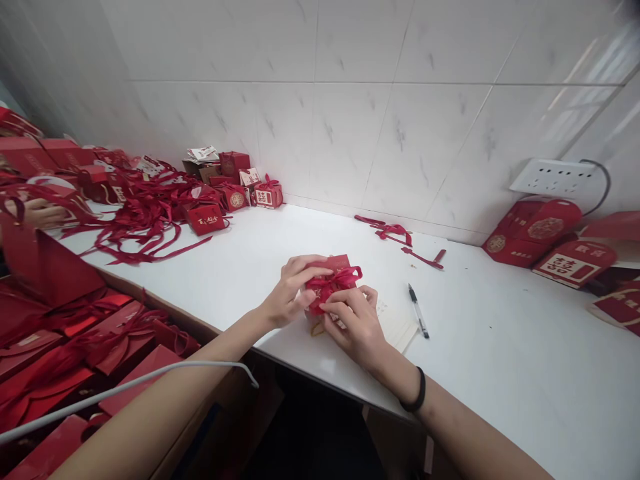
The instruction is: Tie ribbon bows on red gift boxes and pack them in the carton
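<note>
A small red gift box (pixel 339 261) stands near the table's front edge, with a red ribbon (pixel 345 277) tied in a bow across its top. My left hand (pixel 293 291) grips the box's left side, its fingers reaching over the top to the bow. On the right, my right hand (pixel 357 328) has its fingers closed at the lower part of the bow, apparently pinching the ribbon. Fingers hide much of the box's front and the knot. Beside my right hand lie a pale paper pad (pixel 400 327) and a black-capped pen (pixel 419 310).
Loose red ribbons (pixel 145 207) and finished boxes (pixel 269 193) crowd the left. A carton (pixel 165 320) of red boxes sits below. Another person's hand (pixel 44 213) is at far left. Ribbon pieces (pixel 395 232) lie near the wall; more boxes (pixel 535 227) and a power strip (pixel 550 177) stand right.
</note>
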`<state>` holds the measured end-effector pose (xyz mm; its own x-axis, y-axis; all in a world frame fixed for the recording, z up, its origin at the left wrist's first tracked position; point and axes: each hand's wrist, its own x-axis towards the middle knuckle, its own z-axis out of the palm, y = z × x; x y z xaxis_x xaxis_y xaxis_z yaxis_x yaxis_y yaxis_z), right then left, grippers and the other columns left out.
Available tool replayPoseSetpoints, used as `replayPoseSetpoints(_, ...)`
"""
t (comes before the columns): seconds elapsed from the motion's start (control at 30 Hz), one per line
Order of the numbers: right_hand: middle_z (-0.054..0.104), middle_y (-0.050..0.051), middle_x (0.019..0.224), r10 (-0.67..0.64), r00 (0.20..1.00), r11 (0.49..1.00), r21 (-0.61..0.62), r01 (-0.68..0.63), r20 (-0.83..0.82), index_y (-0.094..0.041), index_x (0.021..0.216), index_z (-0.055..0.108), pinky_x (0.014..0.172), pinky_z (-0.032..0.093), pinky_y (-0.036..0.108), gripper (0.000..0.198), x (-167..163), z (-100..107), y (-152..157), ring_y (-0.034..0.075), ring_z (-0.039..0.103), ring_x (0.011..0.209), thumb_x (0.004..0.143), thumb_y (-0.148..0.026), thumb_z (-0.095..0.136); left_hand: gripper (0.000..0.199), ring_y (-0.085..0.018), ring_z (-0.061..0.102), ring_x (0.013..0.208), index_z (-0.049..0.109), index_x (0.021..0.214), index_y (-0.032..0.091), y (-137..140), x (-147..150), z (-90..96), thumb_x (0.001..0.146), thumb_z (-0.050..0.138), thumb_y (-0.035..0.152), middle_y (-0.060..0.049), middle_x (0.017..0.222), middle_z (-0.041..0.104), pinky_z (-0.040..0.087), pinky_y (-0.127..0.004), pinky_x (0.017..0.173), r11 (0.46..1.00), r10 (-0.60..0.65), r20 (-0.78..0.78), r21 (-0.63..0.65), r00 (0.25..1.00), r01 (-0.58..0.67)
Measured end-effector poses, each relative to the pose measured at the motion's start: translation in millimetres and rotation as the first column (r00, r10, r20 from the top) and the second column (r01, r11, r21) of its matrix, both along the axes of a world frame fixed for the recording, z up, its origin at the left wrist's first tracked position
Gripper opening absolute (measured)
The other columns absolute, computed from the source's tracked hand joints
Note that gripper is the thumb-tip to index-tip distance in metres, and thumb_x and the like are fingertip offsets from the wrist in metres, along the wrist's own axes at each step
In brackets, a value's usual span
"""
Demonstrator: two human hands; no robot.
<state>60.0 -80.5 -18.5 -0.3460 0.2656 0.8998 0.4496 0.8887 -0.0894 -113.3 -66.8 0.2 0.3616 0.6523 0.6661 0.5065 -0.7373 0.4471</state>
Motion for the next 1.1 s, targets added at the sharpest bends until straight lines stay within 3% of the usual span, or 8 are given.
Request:
replayPoseSetpoints(0.17,0.061,0.001,0.077,0.012,1.000,1.000,0.016,-0.012,0.010,-0.018,0.080,0.057,0.073,0.032,0.035,0.012,1,0,2,0.013,0.055,0.068,0.089,-0.011,0.056,0.018,-0.021,0.051,0.112,0.061,0.096,0.020,-3,10,6.0,0.081,0.054,0.028,-0.008,0.117,0.054,0.039,-0.041,0.100,0.988,0.128,0.128,-0.106,0.983,-0.115)
replayPoseSetpoints(0.3,0.061,0.000,0.076,0.013,1.000,1.000,0.010,-0.013,0.022,-0.019,0.082,0.058,0.074,0.033,0.037,0.012,-1,2,1,0.013,0.055,0.066,0.090,-0.011,0.055,0.005,-0.021,0.053,0.109,0.061,0.082,0.019,-4,14,7.7,0.079,0.057,0.020,-0.007,0.112,0.057,0.043,-0.042,0.098,0.978,0.192,0.172,-0.114,0.966,-0.174)
replayPoseSetpoints(0.57,0.061,-0.002,0.071,0.116,0.987,0.992,0.036,-0.121,0.112,-0.019,0.077,0.054,0.069,0.034,0.034,0.017,-10,2,-18,0.012,0.054,0.064,0.090,-0.009,0.053,0.006,-0.020,0.055,0.108,0.063,0.079,0.019,-1,11,6.4,0.079,0.058,0.019,-0.006,0.113,0.057,0.044,-0.040,0.097,0.967,0.234,0.195,-0.150,0.952,-0.207)
replayPoseSetpoints(0.7,0.062,0.000,0.075,0.182,0.978,0.982,0.036,-0.186,0.103,-0.018,0.087,0.055,0.070,0.035,0.036,0.004,-6,9,-20,0.014,0.055,0.066,0.090,-0.017,0.054,0.006,-0.020,0.054,0.108,0.063,0.079,0.019,-2,11,6.6,0.081,0.057,0.020,-0.006,0.111,0.058,0.045,-0.039,0.096,0.975,0.208,0.165,-0.112,0.964,-0.192)
replayPoseSetpoints(0.83,0.060,0.005,0.085,0.136,0.988,0.986,-0.090,-0.142,-0.074,-0.019,0.098,0.053,0.073,0.038,0.039,0.011,11,18,-1,0.019,0.056,0.078,0.089,-0.022,0.048,0.003,-0.020,0.054,0.108,0.062,0.080,0.019,-3,11,5.7,0.080,0.058,0.018,-0.007,0.109,0.058,0.045,-0.039,0.095,0.986,0.162,0.143,-0.048,0.976,-0.157)
replayPoseSetpoints(0.93,0.055,0.007,0.093,0.073,0.991,0.971,-0.220,-0.096,-0.112,-0.021,0.102,0.053,0.076,0.044,0.041,0.016,22,19,16,0.023,0.054,0.089,0.086,-0.023,0.054,0.004,-0.020,0.053,0.108,0.061,0.081,0.019,-3,11,6.1,0.079,0.059,0.017,-0.007,0.110,0.057,0.046,-0.040,0.094,0.989,0.147,0.118,-0.036,0.982,-0.143)
replayPoseSetpoints(1.1,0.054,0.006,0.093,0.141,0.972,0.909,-0.364,-0.202,-0.186,-0.022,0.089,0.059,0.079,0.048,0.039,0.004,23,14,28,0.021,0.054,0.092,0.087,-0.025,0.059,0.005,-0.021,0.053,0.107,0.060,0.081,0.020,-5,11,6.8,0.076,0.060,0.017,-0.007,0.111,0.057,0.046,-0.042,0.094,0.995,0.103,0.093,-0.024,0.990,-0.101)
